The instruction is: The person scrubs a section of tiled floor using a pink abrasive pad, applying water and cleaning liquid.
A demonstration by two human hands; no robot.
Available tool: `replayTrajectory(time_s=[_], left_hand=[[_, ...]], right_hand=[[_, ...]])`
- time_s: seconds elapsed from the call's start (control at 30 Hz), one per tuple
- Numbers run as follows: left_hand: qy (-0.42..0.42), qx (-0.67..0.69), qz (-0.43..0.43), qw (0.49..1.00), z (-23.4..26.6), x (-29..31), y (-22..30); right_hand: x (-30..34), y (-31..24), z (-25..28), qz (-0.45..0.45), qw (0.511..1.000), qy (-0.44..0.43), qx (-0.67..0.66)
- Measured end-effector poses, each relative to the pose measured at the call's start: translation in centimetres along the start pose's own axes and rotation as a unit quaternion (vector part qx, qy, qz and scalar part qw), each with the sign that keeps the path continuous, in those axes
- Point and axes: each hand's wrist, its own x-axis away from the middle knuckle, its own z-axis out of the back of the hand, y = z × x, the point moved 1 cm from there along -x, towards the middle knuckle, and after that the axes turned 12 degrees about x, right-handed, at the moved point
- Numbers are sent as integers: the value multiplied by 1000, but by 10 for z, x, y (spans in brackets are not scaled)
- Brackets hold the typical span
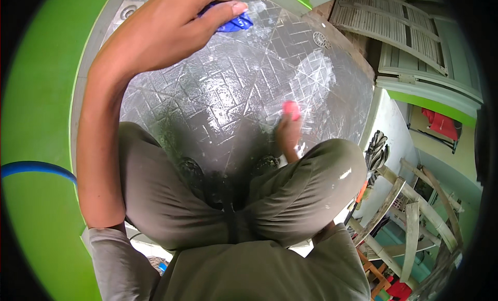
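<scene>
My left hand (192,21) is raised at the top, its fingers closed round a crumpled blue plastic packet (236,24). Below and to the right, my right hand (288,133) reaches past my right knee, low over the grey tiled floor (212,101). It grips a small pinkish-red object (291,110), blurred and too small to tell its kind. Just beyond it, a white smear (314,75) spreads across the tiles, powdery or foamy. The floor looks wet and shiny in the middle, with a herringbone pattern.
My bent knees frame the near floor. A green wall (36,114) rises on the left, with a blue hose (39,169) against it. Round drain covers (321,39) are set in the floor. At right stand a white slatted door (386,29) and stacked wooden pieces (410,213).
</scene>
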Motion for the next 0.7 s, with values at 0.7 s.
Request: replayTrajectory(time_s=[0.7], left_hand=[[-8,5,2,1000,-2,23,-1]], right_hand=[[-27,-27,30,-48,994,-91,23]])
